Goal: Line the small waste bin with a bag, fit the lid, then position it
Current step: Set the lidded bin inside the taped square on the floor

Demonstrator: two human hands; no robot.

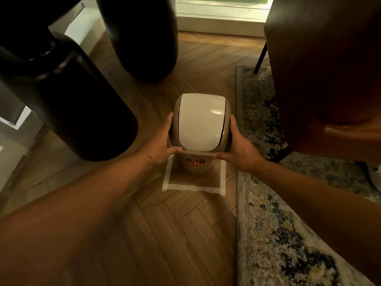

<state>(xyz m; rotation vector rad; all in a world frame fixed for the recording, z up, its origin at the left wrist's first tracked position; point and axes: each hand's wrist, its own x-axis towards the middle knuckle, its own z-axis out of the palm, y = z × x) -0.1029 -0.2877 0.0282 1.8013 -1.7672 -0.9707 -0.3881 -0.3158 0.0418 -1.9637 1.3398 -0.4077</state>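
- Lid [199, 122] was fitted on the bin [195, 165]; no bag edge was visible.
- Left hand [162, 145] and right hand [240, 146] clasped the lid's sides.
- Bin stood within the tape square [193, 187]; judged only release remained.

Waste bin [195, 162] on floor [154, 234] inside taped square [193, 187], lid [200, 120] on top, left hand [162, 141] and right hand [239, 145] at its sides; rug [278, 234] and chair [329, 69] right, two cylinders [68, 100] left and behind.
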